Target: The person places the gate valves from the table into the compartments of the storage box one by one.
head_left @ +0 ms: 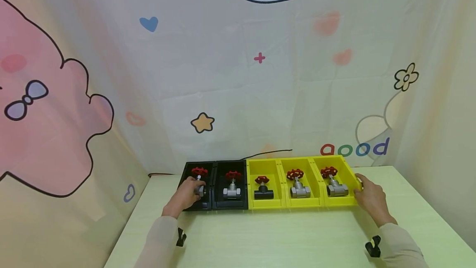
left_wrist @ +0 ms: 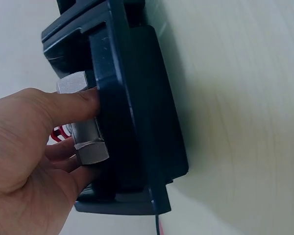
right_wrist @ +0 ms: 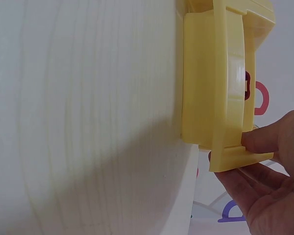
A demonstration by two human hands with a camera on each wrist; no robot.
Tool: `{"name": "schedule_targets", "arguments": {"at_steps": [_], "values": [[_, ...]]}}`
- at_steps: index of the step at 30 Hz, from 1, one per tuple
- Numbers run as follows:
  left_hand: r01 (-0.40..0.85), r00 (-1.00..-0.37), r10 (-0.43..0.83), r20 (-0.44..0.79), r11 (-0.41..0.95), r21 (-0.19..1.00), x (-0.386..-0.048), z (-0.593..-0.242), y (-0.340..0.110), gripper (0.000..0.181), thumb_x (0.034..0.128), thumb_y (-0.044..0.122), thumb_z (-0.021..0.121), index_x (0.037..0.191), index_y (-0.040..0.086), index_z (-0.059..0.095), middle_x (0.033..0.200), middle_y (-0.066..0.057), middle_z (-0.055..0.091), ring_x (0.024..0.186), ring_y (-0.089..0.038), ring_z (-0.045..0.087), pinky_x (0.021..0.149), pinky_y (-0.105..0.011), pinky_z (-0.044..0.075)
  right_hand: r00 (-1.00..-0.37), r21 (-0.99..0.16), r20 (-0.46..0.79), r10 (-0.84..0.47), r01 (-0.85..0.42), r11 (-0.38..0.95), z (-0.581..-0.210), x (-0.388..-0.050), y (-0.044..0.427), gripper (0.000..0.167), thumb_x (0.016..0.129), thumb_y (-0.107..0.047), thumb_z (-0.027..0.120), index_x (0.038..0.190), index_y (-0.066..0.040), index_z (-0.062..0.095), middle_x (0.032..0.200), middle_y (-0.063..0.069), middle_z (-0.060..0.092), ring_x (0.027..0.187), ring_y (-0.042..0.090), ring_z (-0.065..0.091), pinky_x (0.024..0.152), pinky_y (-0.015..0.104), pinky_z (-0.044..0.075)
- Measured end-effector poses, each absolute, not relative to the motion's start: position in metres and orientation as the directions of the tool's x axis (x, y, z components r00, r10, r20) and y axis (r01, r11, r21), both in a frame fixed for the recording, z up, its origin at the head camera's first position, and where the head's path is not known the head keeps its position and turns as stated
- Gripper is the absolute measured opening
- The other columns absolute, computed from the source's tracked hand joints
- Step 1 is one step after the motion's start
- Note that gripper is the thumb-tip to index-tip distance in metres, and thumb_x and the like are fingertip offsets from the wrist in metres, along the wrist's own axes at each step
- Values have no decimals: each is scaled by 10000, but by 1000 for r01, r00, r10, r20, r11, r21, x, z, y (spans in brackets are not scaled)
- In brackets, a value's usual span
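My left hand reaches into the leftmost black bin. There it holds a silver gate valve with a red handwheel; in the left wrist view the thumb lies across the metal body and the fingers curl behind it. At the other end of the row, my right hand pinches the outer side wall of the rightmost yellow bin, thumb inside and fingers outside. In that bin lies another silver valve with a red handwheel.
Between the hands stand a second black bin with a silver valve, a yellow bin with a black-bodied valve, and a yellow bin with a silver valve. The bins join in one row on the pale table. A printed curtain hangs behind.
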State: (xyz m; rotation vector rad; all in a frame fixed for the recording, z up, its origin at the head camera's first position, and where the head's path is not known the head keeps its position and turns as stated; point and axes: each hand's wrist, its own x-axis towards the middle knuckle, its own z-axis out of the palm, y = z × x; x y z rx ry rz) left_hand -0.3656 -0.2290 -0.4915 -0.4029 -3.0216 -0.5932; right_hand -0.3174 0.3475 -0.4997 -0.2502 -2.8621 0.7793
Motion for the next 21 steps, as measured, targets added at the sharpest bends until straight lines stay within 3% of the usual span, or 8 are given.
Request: {"name": "schedule_targets", "arguments": {"at_steps": [21], "values": [[289, -957, 276, 86, 900, 326, -377, -499, -221, 440, 771, -34, 765, 1194, 66, 697, 1128, -200, 613, 1019, -299, 597, 933, -471, 502, -974, -509, 109, 196, 115, 853, -498, -317, 347, 584, 924, -77, 556, 1443, 84, 342, 1304, 408, 485, 1045, 535, 542, 896, 634, 455]]}}
